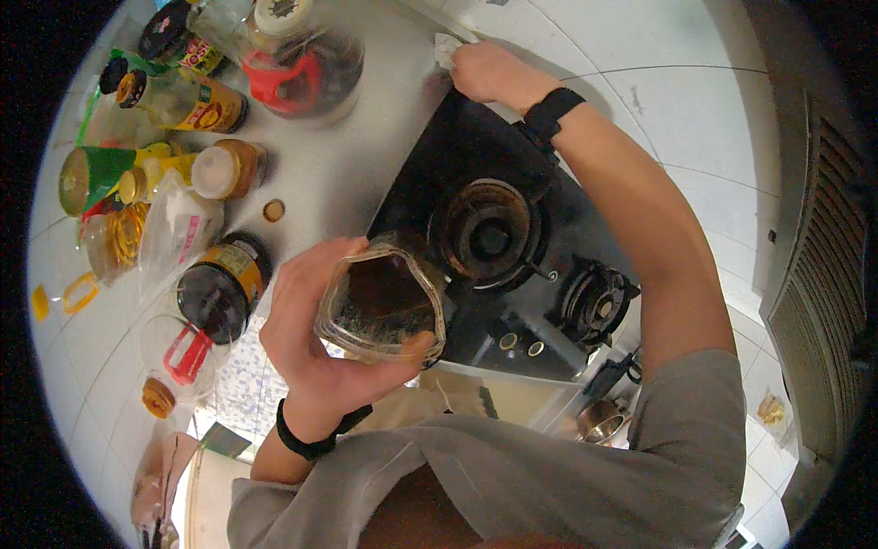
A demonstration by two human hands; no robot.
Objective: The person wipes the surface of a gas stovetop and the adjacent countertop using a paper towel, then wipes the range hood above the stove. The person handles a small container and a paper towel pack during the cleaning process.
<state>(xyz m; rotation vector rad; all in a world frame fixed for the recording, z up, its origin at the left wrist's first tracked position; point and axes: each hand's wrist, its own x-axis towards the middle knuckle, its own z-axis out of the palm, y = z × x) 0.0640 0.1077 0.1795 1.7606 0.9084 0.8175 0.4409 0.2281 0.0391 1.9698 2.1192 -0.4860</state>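
My left hand (pixel 302 336) grips a clear, jar-like container (pixel 384 351), its thumb and fingers spread around the sides. The container is held in front of the black glass gas stove (pixel 473 144), and the dark stove shows through it. At the counter's far edge by the wall, my right hand (pixel 483 71) is closed on a crumpled white tissue or cloth (pixel 447 52). The right forearm reaches over the stove's right side. Both wrists wear black bands. Whether the tissue touches the counter or wall cannot be made out.
A large burner (pixel 490 237) and a smaller burner (pixel 602 307) sit on the stove. Along the left stand a big red-handled jar (pixel 302 82), a sauce bottle (pixel 219 288) and several other jars. A small round cap (pixel 274 211) lies on the steel counter (pixel 370 123). A range hood (pixel 809 295) borders the right.
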